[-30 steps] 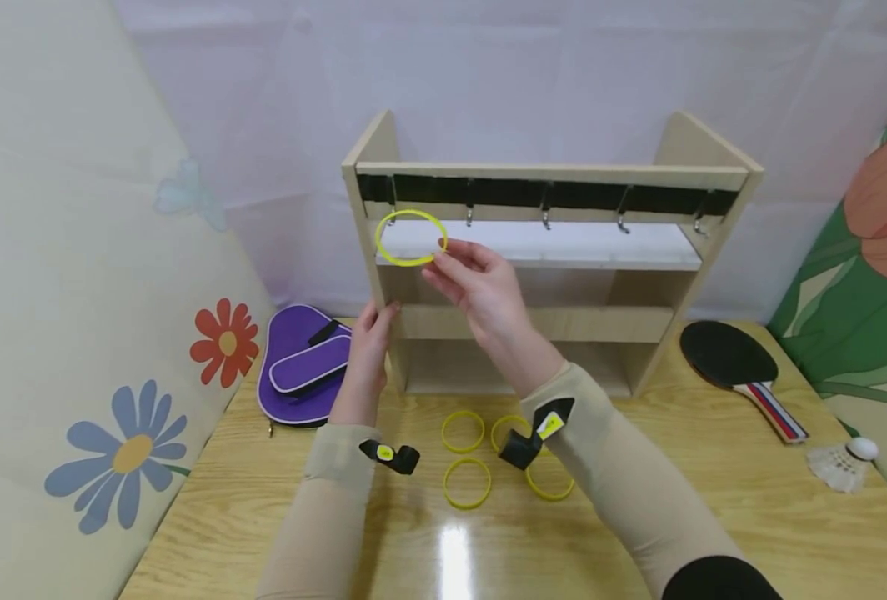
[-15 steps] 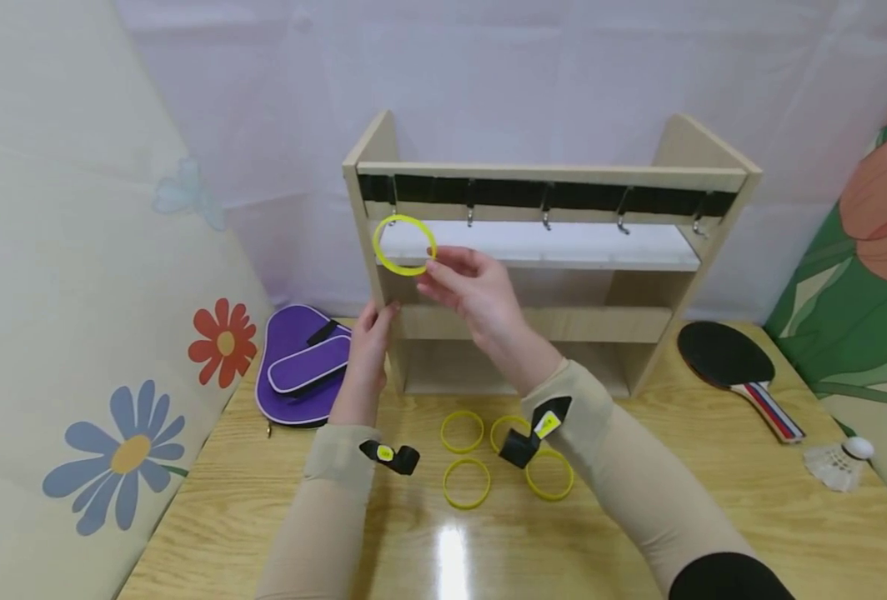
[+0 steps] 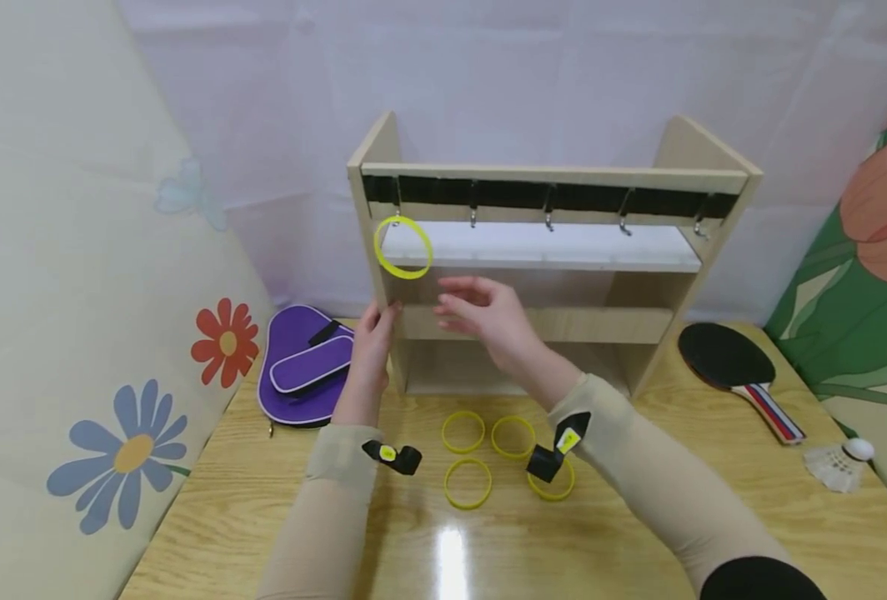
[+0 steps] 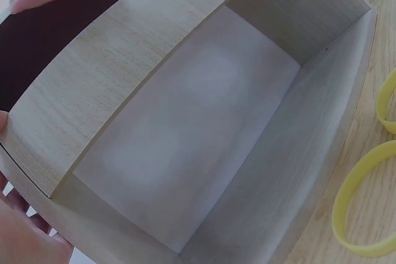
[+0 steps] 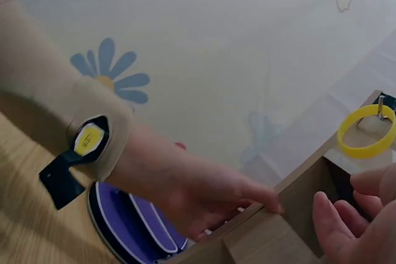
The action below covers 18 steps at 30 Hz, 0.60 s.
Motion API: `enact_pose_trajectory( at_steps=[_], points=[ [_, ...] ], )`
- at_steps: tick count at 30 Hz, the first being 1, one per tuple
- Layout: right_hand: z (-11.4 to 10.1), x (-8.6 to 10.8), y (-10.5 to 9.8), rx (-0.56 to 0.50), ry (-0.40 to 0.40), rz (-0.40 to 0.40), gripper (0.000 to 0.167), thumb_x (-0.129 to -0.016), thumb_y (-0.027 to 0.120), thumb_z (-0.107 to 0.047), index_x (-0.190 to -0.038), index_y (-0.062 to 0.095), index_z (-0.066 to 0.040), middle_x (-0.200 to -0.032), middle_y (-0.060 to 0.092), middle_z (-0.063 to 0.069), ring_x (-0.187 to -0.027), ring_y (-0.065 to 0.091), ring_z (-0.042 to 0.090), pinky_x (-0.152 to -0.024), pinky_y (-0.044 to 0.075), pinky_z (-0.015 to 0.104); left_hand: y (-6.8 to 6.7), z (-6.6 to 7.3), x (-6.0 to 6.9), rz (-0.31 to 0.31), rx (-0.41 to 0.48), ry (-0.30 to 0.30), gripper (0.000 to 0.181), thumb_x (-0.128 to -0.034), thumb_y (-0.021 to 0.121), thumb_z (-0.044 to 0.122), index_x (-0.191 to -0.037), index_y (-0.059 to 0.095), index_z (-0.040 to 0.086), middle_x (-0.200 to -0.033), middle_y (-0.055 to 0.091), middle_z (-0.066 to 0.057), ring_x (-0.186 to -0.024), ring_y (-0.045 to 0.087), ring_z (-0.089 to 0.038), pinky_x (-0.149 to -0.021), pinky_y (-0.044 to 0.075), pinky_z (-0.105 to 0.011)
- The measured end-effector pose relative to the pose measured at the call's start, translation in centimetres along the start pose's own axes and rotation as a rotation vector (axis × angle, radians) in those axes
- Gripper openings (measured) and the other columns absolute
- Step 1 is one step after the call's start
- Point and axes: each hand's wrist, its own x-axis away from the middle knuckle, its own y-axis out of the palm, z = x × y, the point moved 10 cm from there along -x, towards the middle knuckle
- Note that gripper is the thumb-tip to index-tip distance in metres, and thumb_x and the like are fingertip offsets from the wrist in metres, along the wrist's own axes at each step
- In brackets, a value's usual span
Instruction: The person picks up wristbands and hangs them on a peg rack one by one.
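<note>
A yellow ring (image 3: 402, 273) hangs from the leftmost metal hook (image 3: 397, 196) of a wooden shelf unit (image 3: 533, 325); the right wrist view shows the ring (image 5: 365, 151) looped over that hook (image 5: 381, 104). My right hand (image 3: 494, 323) is just right of and below the ring, apart from it, its fingers loosely bent around nothing. My left hand (image 3: 373, 346) grips the left side panel of the unit, thumb on its front edge and fingers around the outer side. In the left wrist view the panel partly hides this hand (image 4: 28, 233).
Several more yellow rings (image 3: 468, 506) lie on the wooden table (image 3: 263, 517) before the unit. A purple case (image 3: 282, 367) is at left. A table tennis bat (image 3: 727, 358) and a shuttlecock (image 3: 834, 468) lie at right. More hooks (image 3: 549, 208) run along the black strip.
My right hand has let go of the yellow ring and drawn back to the right and down. The ring now hangs by itself on the hook. My left hand keeps its grip.
</note>
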Motion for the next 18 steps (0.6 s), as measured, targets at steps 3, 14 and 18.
enact_pose_trajectory(
  at_steps=[3, 14, 18],
  points=[
    [1.3, 0.5, -0.7, 0.044, 0.02, -0.024, 0.036, -0.095, 0.06, 0.0, -0.13, 0.056, 0.006, -0.126, 0.058, 0.028, -0.089, 0.067, 0.015, -0.083, 0.058, 0.031, 0.1, -0.1, 0.0, -0.003, 0.006, -0.003, 0.036, -0.0995, 0.051, 0.023, -0.132, 0.056, 0.008, -0.107, 0.057, 0.003, -0.099, 0.051, -0.012, -0.089, 0.042, -0.028],
    [6.5, 3.3, -4.4, 0.218, 0.128, -0.058, 0.034, -0.096, 0.059, -0.003, -0.13, 0.058, 0.002, -0.123, 0.064, 0.021, -0.097, 0.068, 0.02, -0.091, 0.056, 0.04, 0.1, 0.0, 0.0, 0.012, 0.017, 0.014, 0.028, -0.0986, 0.052, 0.021, -0.121, 0.059, 0.006, -0.096, 0.056, 0.009, -0.096, 0.05, -0.012, -0.088, 0.041, -0.027],
    [8.5, 4.1, -6.2, 0.221, 0.147, -0.049, 0.036, -0.097, 0.059, -0.004, -0.131, 0.056, 0.006, -0.113, 0.067, 0.015, -0.096, 0.069, 0.02, -0.092, 0.055, 0.044, -0.2, -0.2, 0.1, 0.016, 0.015, 0.009, 0.032, -0.0981, 0.052, 0.022, -0.124, 0.058, 0.004, -0.1, 0.057, 0.007, -0.098, 0.052, -0.013, -0.088, 0.042, -0.027]
  ],
)
